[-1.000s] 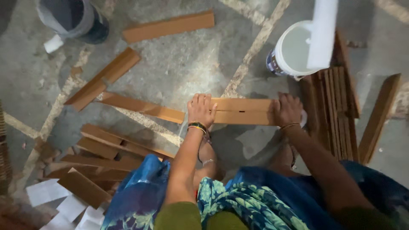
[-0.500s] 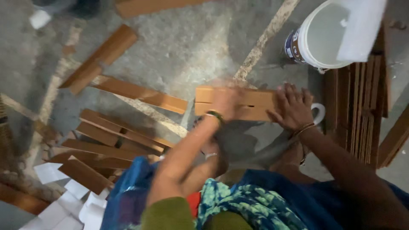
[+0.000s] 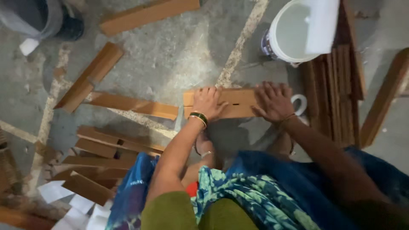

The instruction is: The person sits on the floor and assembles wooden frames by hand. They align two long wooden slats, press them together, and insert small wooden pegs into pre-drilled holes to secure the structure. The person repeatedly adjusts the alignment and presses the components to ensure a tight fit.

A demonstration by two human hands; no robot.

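While both palms flat: L hand (image 3: pixel 207 102) & R hand (image 3: pixel 272 101) on board (image 3: pixel 238 102).

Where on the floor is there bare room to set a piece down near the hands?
Bare concrete lies above the board under the left hand and right hand, between the angled plank and the white bucket. It is crowded lower left, at the plank pile, and right, by the stacked slats.

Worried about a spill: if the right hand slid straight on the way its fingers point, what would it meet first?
Likely the white bucket: the right hand lies flat on the wooden plank, fingers pointing up-frame, with bare floor between.
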